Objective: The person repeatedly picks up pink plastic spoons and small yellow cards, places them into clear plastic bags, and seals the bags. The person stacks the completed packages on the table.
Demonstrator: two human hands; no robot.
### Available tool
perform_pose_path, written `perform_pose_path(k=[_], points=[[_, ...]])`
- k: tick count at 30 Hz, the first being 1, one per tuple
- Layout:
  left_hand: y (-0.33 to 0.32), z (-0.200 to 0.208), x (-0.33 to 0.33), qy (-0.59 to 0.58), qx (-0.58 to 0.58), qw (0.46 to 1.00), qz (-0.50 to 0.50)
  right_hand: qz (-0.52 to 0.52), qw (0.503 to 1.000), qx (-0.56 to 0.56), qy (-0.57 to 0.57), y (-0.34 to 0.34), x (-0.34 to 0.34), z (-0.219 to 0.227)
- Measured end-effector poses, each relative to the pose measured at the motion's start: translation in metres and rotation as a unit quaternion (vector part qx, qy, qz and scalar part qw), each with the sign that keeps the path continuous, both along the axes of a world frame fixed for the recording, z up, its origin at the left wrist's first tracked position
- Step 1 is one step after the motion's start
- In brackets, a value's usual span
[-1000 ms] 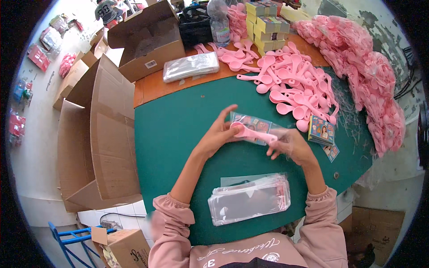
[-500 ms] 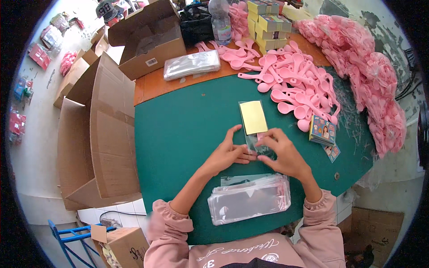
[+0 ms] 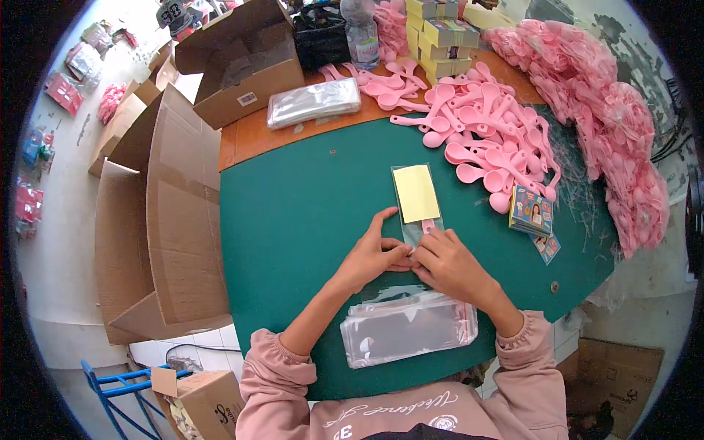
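Starting at the hands: left hand [image 3: 372,255] and right hand [image 3: 452,265] pressed fingertip to fingertip, pinching the near end of the clear bag [image 3: 416,195]. Can't tell exactly which fingers are doing the squeezing, too bunched up.

Compared to a second ago: was holding the bag up off the green mat [image 3: 293,198] with a pink spoon half in. Now lying flat on the mat just past the fingers, yellow card side up, with only a bit of pink handle [image 3: 427,224] peeking out below the card. Barely shifted in the last half second, just hands tucked in tighter at the open end. Looks like filling is done and closing the mouth is the step in hand, but that's a guess.

Going outward:
- stack of empty clear bags [image 3: 408,330] right below the wrists
- small colourful cards [image 3: 532,210] off to the right
- loose pink spoons [image 3: 484,139] heaped beyond the bag
- bagged pink bundles [image 3: 616,125] along the far right edge
- big open cardboard box [image 3: 170,220] on the left
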State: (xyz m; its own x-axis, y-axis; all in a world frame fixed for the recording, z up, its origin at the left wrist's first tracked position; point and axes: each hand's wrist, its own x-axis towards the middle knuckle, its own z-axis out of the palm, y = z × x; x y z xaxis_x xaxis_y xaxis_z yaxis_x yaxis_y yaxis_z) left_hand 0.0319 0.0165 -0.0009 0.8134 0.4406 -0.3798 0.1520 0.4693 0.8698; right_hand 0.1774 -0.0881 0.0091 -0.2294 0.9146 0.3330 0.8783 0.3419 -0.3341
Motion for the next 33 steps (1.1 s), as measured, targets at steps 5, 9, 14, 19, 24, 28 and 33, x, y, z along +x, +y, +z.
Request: perform_pose_path(k=[5, 9, 14, 19, 24, 28, 33], points=[[-0.002, -0.005, 0.003, 0.038, 0.109, 0.993, 0.017, 0.045, 0.994, -0.066, 0.080, 0.000, 0.008, 0.002], [0.002, -0.005, -0.002, 0.061, 0.130, 0.989, 0.042, 0.095, 0.934, -0.209, 0.275, -0.003, 0.041, 0.021], [0.008, -0.004, -0.006, 0.020, 0.084, 0.996, 0.025, -0.068, 0.867, -0.199, 0.451, -0.027, 0.158, 0.042], [0.009, -0.002, -0.001, 0.032, 0.075, 0.996, -0.024, -0.463, 0.879, 0.076, -0.085, -0.046, 0.218, 0.044], [0.004, -0.001, -0.010, 0.018, 0.037, 0.999, -0.002, -0.116, 0.984, -0.039, 0.129, -0.004, 0.044, 0.034], [0.002, 0.008, -0.011, -0.023, -0.038, 0.999, 0.017, -0.100, 0.993, -0.039, 0.047, 0.006, 0.031, -0.002], [0.006, 0.009, -0.013, -0.029, -0.018, 0.999, 0.033, -0.102, 0.976, 0.002, 0.193, 0.004, 0.033, -0.003]])
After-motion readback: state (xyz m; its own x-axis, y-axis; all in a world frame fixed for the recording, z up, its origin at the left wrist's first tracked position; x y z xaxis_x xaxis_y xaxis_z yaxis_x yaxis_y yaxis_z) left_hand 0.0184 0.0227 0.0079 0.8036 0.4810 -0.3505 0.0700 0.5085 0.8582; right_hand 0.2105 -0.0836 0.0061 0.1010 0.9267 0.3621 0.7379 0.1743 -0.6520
